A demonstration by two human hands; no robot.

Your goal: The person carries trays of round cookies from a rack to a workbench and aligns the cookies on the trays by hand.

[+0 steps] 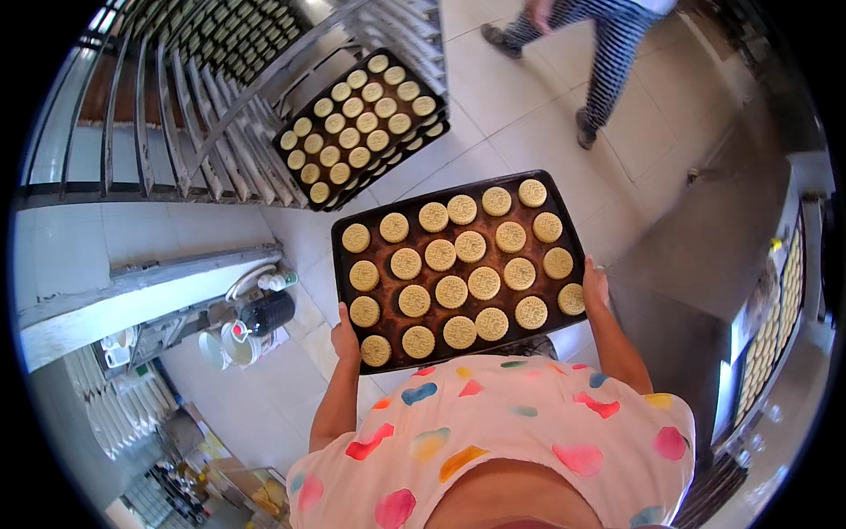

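Note:
A dark rectangular baking tray (385, 259) is held out in front of me, gripped at both short ends. On it lie several rows of round, pale yellow cookies (470, 247) with stamped tops and scalloped edges. My left hand (345, 336) is closed round the tray's left end near the close corner, the fingers hidden underneath. At the right end, my right hand (596, 286) is wrapped round the rim in the same way. The tray hangs over the tiled floor, tilted slightly in view.
A metal rack (211, 132) stands at the far left, with cookie trays (361, 163) jutting from it. Another person (608, 66) in striped trousers walks at the back. A steel surface (670, 291) is at the right. Buckets (242, 344) and a dark bottle (269, 313) stand left.

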